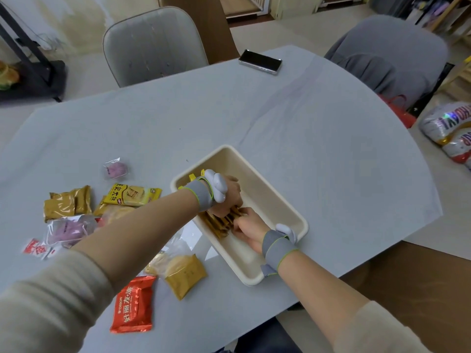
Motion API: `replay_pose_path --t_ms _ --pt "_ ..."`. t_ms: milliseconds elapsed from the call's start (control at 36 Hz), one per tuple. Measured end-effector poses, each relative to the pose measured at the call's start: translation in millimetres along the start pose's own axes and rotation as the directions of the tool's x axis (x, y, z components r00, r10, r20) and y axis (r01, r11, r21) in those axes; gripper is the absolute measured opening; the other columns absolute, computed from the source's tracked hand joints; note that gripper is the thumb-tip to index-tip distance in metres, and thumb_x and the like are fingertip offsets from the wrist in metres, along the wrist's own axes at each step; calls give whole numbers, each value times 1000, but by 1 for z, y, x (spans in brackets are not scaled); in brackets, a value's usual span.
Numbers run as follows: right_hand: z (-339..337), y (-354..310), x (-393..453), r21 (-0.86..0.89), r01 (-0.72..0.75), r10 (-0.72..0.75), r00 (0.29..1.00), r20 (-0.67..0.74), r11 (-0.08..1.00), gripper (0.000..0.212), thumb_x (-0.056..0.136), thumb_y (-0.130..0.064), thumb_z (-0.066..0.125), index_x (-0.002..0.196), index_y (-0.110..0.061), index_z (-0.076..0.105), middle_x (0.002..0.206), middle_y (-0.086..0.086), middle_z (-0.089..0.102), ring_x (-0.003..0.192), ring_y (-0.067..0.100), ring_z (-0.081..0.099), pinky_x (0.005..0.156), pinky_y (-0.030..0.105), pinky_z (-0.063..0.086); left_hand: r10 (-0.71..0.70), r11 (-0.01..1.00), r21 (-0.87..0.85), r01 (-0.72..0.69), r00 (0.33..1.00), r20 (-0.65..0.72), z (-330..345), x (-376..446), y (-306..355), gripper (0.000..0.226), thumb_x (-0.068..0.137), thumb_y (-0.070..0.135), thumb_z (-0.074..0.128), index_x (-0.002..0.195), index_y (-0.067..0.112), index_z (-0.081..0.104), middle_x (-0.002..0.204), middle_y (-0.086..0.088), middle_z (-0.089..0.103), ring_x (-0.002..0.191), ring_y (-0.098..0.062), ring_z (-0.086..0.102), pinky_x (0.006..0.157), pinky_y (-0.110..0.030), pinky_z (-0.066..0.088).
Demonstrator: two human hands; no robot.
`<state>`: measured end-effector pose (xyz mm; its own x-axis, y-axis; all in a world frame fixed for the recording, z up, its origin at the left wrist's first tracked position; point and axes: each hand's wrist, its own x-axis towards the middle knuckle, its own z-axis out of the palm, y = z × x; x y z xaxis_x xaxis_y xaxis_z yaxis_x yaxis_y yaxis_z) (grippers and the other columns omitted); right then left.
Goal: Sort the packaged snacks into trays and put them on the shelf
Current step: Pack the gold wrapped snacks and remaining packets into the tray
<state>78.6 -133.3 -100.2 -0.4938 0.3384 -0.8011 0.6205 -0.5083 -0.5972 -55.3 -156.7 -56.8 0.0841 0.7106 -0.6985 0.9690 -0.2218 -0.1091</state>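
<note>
A cream tray [277, 200] lies on the table in front of me. A row of gold snack packets [220, 224] stands on edge along its left side. My left hand [229, 197] reaches into the tray from the left, fingers curled over the packets' tops. My right hand [248, 230] comes in from the near side, its fingers curled against the end of the same row. Loose snacks lie left of the tray: a red packet [133, 305], a gold packet [184, 275], a yellow packet [133, 196], brown packets [67, 203] and purple ones [68, 230].
A black phone [260, 61] lies at the table's far edge. Two grey chairs [153, 44] stand behind the table. A foil balloon [451, 133] sits on the floor at the right. The table's front edge runs close to my right forearm.
</note>
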Motion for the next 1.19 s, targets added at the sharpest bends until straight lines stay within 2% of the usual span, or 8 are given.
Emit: replay_pose_path --t_ms 111,306,444,556,722,972,1056,1194 --pt "1 1 -1 53 -60 61 998 -20 997 52 86 9 41 136 -6 35 108 10 44 86 16 51 89 27 49 -19 1000 15 19 999 31 2 5 3 46 86 24 38 130 26 50 132 -4 52 136 -24 34 117 -42 21" --pt "13 -8 -8 305 -198 195 980 41 932 32 81 20 22 83 0 46 79 18 50 71 32 56 84 45 49 -44 999 14 43 992 119 3 12 2 45 84 28 41 129 29 46 127 -3 50 134 -25 34 115 -45 24" --pt "17 -7 -6 281 -213 206 977 55 936 30 80 21 25 85 0 46 79 16 45 73 33 53 70 44 52 -71 997 53 64 988 138 13 20 -2 35 74 25 42 108 34 50 82 11 44 98 -22 48 112 -41 28" --pt "13 -1 -6 242 -256 247 967 69 936 24 78 20 31 81 2 47 88 18 43 83 36 53 93 52 47 -70 997 43 64 989 132 14 23 -3 46 79 26 37 124 34 45 112 5 51 128 -21 40 113 -43 26" --pt "19 -3 -5 342 -236 220 972 84 910 28 79 20 24 89 4 45 100 24 46 74 38 58 63 43 56 -77 997 33 73 985 151 17 23 -5 53 75 29 36 128 34 44 128 0 46 135 -24 32 111 -45 29" --pt "-18 -33 -17 -320 82 -122 987 -106 944 24 87 -2 46 69 -17 51 74 16 58 65 26 60 70 35 54 -98 974 -211 80 992 -79 -1 -9 -9 51 80 24 42 130 29 49 129 -4 52 129 -26 42 103 -43 41" --pt "-12 -68 -17 -482 226 -313 944 -107 846 21 80 -10 51 62 -18 57 90 21 69 91 37 66 86 52 53 -268 878 -467 104 915 -300 1 -44 -21 43 86 23 48 129 26 53 127 -3 57 122 -24 50 97 -39 45" --pt "43 -118 -16 -570 405 -471 881 35 715 17 72 -19 44 62 -12 57 85 23 70 79 37 66 78 54 53 -589 688 -687 235 734 -339 32 -114 -48 38 91 25 50 129 23 55 129 -2 57 119 -24 50 95 -39 44"
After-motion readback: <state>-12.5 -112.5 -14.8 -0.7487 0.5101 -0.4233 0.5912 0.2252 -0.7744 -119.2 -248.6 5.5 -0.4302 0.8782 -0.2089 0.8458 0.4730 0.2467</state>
